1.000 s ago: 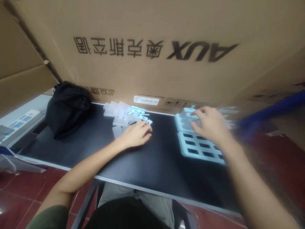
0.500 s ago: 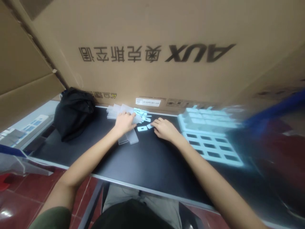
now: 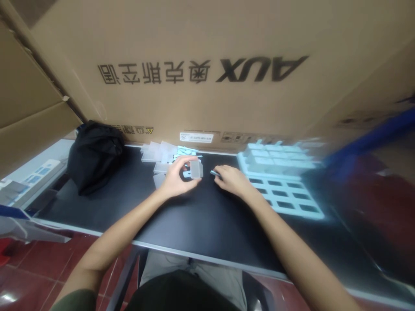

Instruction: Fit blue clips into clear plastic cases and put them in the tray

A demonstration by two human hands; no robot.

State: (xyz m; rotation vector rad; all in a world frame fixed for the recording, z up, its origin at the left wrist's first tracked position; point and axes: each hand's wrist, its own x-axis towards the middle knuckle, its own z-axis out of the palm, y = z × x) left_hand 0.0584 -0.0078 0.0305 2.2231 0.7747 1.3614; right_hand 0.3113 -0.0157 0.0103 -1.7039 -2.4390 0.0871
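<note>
My left hand (image 3: 180,178) grips a clear plastic case (image 3: 196,169) between thumb and fingers, its end turned toward my right hand. A small light blue piece (image 3: 215,173) is pinched in the fingertips of my right hand (image 3: 231,179), a short gap away from the case. Behind and left of my left hand lie several more clear cases (image 3: 158,152). Beside them is a small pile of light blue pieces (image 3: 186,151). Another blue piece (image 3: 186,174) shows on the table behind the held case.
A light blue tray (image 3: 281,203) with rectangular openings lies on the black table (image 3: 191,224) at the right, with a block-filled blue mould (image 3: 275,157) behind it. A black bag (image 3: 94,157) sits left. A large cardboard box (image 3: 162,103) stands along the back.
My left hand has lifted a clear case off the pile and moved it right. My right hand has picked up a blue piece and drawn slightly right. The view has shifted a little.
</note>
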